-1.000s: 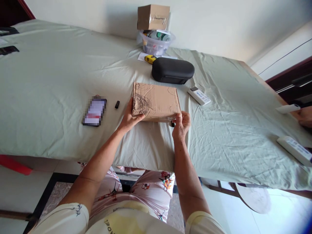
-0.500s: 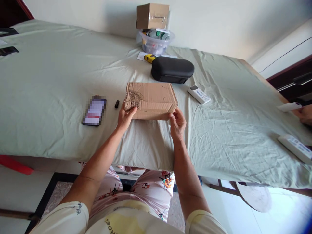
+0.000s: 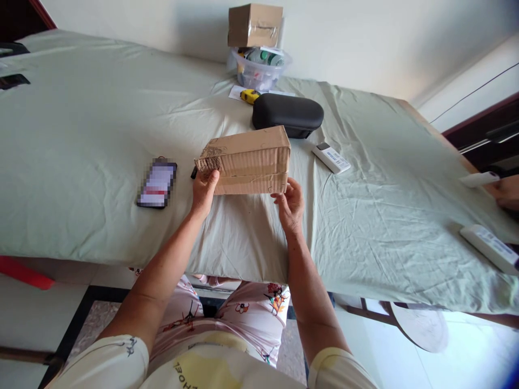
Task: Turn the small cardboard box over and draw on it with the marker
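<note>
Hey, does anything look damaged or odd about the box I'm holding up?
Yes. The cardboard box, tilted up on edge between your left hand and right hand, has a torn, scuffed left end with dark scribble marks near the corner. Its surface looks creased. Otherwise it seems closed and taped.

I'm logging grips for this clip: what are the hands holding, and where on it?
Both hold the flat cardboard box, tilted up on edge: the left hand at its left end, the right hand at its lower right corner.
</note>
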### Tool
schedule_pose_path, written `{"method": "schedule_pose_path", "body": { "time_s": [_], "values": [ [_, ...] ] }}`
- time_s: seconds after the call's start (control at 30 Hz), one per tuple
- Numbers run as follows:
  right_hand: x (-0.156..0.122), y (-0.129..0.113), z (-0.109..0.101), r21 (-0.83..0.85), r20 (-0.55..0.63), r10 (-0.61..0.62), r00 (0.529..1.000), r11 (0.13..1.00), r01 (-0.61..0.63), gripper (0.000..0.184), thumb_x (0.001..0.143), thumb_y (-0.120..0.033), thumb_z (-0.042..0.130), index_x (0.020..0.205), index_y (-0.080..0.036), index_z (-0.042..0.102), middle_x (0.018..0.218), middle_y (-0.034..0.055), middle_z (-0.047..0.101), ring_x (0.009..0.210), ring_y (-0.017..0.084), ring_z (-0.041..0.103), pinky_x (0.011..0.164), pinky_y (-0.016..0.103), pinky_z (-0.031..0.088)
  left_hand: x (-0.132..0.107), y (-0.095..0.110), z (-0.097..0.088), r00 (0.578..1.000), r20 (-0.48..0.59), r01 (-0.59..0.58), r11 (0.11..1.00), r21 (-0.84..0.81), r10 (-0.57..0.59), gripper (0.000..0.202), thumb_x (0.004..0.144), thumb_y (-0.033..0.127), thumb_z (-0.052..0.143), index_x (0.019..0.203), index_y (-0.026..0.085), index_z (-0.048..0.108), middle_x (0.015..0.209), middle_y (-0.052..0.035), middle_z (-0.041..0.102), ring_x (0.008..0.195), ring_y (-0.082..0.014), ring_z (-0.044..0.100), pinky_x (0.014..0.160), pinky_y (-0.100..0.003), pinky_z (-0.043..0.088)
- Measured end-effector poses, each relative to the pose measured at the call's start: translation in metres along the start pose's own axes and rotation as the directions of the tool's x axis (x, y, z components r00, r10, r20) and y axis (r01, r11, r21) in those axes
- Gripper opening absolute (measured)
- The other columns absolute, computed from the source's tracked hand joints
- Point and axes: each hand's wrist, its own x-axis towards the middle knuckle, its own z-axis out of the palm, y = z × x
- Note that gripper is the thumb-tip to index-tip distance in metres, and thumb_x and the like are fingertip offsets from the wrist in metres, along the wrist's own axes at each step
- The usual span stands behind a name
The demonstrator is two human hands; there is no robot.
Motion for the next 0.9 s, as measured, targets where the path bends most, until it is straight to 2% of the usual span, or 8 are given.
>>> {"method": "schedule_pose_path", "body": {
  "time_s": [0.1,0.23,0.37,0.53,0.63,0.77,0.9],
  "values": [
    [-0.003,-0.002,0.002,0.035,0.042,-0.034,0.999,0.999,0.033,0.070,0.086,-0.067,0.073,0.142,-0.029,0.055,0.098,0.0006,0.068,0.087,0.017,0.067,0.071,0.031,0.055,-0.002,0.000,0.003,1.000,-0.003,-0.030,0.999,0.030,0.030,0.085,0.082,0.086,0.069,0.137,0.022,0.060,0.140,-0.0150,0.071,0.142,-0.0309,0.063,0.126,-0.046,0.045],
    [-0.005,-0.002,0.003,-0.002,0.070,0.014,0.997,1.000,-0.014,0.080,0.080,-0.069,0.077,0.145,-0.029,0.052,0.122,0.0075,0.069,0.102,0.022,0.069,0.075,0.033,0.058,-0.004,0.002,0.005,0.997,-0.031,-0.071,0.997,0.030,0.072,0.093,0.078,0.086,0.073,0.144,0.026,0.050,0.147,-0.0155,0.064,0.145,-0.0308,0.060,0.125,-0.046,0.046],
    [-0.006,0.000,0.002,-0.036,0.035,0.083,0.996,0.996,-0.082,0.084,0.077,-0.072,0.079,0.144,-0.031,0.052,0.123,0.0079,0.069,0.094,0.021,0.070,0.071,0.034,0.058,-0.010,0.003,0.007,0.995,0.011,-0.097,0.994,0.054,0.097,0.106,0.074,0.084,0.079,0.155,0.031,0.035,0.156,-0.0169,0.053,0.147,-0.0335,0.057,0.121,-0.050,0.050],
    [-0.009,0.001,0.003,-0.220,-0.104,0.110,0.988,0.967,-0.131,0.071,0.082,-0.075,0.074,0.132,-0.027,0.061,0.115,0.0078,0.066,0.084,0.019,0.064,0.071,0.036,0.056,-0.024,0.002,0.016,0.989,0.009,-0.146,0.970,0.195,0.148,0.119,0.074,0.081,0.081,0.166,0.035,0.021,0.160,-0.0185,0.047,0.151,-0.0366,0.052,0.119,-0.053,0.049],
    [-0.013,-0.001,0.009,-0.308,-0.193,0.029,0.981,0.947,-0.089,0.074,0.081,-0.072,0.076,0.137,-0.027,0.059,0.124,0.0109,0.062,0.103,0.025,0.064,0.081,0.042,0.059,-0.029,0.003,0.019,0.987,-0.008,-0.153,0.947,0.283,0.162,0.119,0.075,0.077,0.084,0.167,0.033,0.022,0.166,-0.0194,0.041,0.157,-0.0384,0.044,0.120,-0.051,0.048],
    [-0.017,-0.005,0.023,-0.307,-0.213,-0.089,0.973,0.952,0.020,0.092,0.083,-0.069,0.076,0.160,-0.034,0.038,0.155,0.0146,0.049,0.138,0.033,0.055,0.100,0.051,0.057,-0.031,0.007,0.020,0.986,-0.028,-0.148,0.933,0.329,0.166,0.121,0.075,0.070,0.088,0.167,0.029,0.022,0.169,-0.0202,0.039,0.158,-0.0390,0.041,0.128,-0.054,0.039],
    [-0.021,-0.005,0.032,-0.363,-0.188,-0.135,0.973,0.930,0.059,0.107,0.083,-0.069,0.077,0.168,-0.037,0.021,0.167,0.0157,0.037,0.155,0.036,0.042,0.111,0.059,0.052,-0.035,0.010,0.024,0.980,-0.053,-0.161,0.923,0.350,0.191,0.122,0.071,0.068,0.092,0.165,0.027,0.026,0.174,-0.0206,0.032,0.164,-0.0406,0.031,0.135,-0.055,0.027]
  ]
}}
